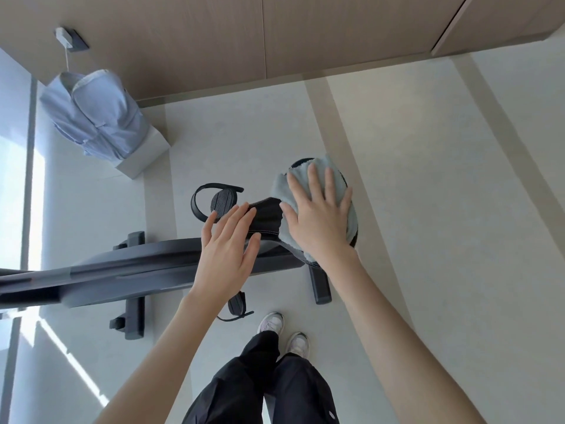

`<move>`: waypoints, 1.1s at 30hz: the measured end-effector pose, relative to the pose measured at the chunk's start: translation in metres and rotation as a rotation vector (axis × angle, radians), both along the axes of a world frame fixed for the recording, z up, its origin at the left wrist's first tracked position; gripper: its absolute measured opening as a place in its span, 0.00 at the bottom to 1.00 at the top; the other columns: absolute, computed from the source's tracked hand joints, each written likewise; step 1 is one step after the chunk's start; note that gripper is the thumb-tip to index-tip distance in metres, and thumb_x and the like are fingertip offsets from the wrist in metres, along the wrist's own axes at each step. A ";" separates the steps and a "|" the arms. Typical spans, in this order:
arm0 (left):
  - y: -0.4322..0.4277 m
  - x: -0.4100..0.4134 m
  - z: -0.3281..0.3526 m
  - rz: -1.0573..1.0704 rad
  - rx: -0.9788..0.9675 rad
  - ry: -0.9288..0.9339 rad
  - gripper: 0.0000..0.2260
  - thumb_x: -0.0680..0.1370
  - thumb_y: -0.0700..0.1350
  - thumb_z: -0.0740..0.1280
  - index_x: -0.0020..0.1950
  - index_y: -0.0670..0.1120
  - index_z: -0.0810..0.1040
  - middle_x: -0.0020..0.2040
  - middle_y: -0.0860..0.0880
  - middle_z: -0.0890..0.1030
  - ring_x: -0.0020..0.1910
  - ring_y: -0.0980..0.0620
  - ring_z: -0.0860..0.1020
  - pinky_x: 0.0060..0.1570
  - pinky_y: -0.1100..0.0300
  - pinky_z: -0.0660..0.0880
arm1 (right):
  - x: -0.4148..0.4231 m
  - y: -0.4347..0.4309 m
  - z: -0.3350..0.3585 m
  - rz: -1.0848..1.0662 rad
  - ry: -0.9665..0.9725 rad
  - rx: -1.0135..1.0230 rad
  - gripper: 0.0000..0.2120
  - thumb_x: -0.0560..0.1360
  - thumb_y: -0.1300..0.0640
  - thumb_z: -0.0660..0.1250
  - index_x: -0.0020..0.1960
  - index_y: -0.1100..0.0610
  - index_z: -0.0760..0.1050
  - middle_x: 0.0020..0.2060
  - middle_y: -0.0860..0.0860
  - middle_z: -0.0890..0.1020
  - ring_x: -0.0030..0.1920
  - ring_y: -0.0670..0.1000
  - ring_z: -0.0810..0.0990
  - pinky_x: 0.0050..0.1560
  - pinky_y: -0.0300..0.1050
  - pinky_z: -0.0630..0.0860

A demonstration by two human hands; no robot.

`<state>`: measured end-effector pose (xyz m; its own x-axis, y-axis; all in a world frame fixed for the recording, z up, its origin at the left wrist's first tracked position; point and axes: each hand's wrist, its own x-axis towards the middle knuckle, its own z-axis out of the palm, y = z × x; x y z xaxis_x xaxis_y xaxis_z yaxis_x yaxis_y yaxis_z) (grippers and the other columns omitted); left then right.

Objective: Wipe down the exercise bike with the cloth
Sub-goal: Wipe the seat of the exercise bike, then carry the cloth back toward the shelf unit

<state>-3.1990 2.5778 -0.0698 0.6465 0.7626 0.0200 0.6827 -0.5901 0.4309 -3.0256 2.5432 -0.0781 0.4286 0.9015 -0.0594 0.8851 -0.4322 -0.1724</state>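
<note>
1. The right hand [318, 218] is pressing flat on a pale blue-grey terry cloth [279, 189]. Its fingers are spread straight and are not curled round the fabric.
2. The cloth is lying draped over the wide rear of the black padded saddle [266, 220] of the dark grey exercise bike [128, 270]. One edge is hanging over the near side of the saddle.
3. The left hand [226, 255] is reaching to the saddle's narrow nose with its fingers straight and slightly apart, holding nothing. It appears to be steadying the seat, but firm contact cannot be confirmed.
4. Step in hand, as judged: the saddle top is being wiped. The ribbed centre strip between the two hands is showing uncovered.
5. The next move is likely calling for the following:
   - sliding the cloth forward along the saddle toward the nose under even palm pressure;
   - moving the left hand out of the cloth's path.
6. Parts apparently waiting for the cloth:
   - the long grey frame;
   - the black strapped pedal [221, 201] beyond the saddle;
   - the black floor stabiliser bar [319, 286].
</note>
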 end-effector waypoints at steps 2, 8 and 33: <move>-0.001 0.001 -0.001 0.003 0.006 0.009 0.21 0.81 0.48 0.55 0.71 0.42 0.69 0.72 0.45 0.68 0.72 0.48 0.64 0.73 0.46 0.51 | -0.009 -0.020 -0.002 0.064 -0.031 0.058 0.25 0.79 0.44 0.54 0.74 0.48 0.59 0.75 0.54 0.59 0.75 0.59 0.53 0.69 0.66 0.54; -0.008 0.000 -0.001 -0.016 0.038 0.038 0.21 0.80 0.48 0.56 0.70 0.40 0.69 0.72 0.44 0.68 0.72 0.46 0.64 0.74 0.46 0.51 | -0.012 -0.075 -0.015 0.192 -0.069 0.242 0.26 0.73 0.58 0.65 0.70 0.54 0.67 0.69 0.56 0.70 0.71 0.60 0.65 0.70 0.61 0.60; -0.164 0.160 0.078 -0.831 0.094 -0.150 0.20 0.79 0.45 0.59 0.69 0.37 0.69 0.67 0.40 0.72 0.65 0.41 0.72 0.66 0.44 0.65 | 0.055 -0.350 0.115 -0.690 0.161 0.404 0.22 0.72 0.67 0.66 0.64 0.54 0.74 0.56 0.57 0.70 0.52 0.56 0.76 0.51 0.33 0.64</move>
<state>-3.0388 2.4135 0.0082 0.9813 0.0317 0.1899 -0.0493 -0.9122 0.4068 -2.9703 2.1935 0.0370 0.9091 0.4030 0.1060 0.3939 -0.7483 -0.5338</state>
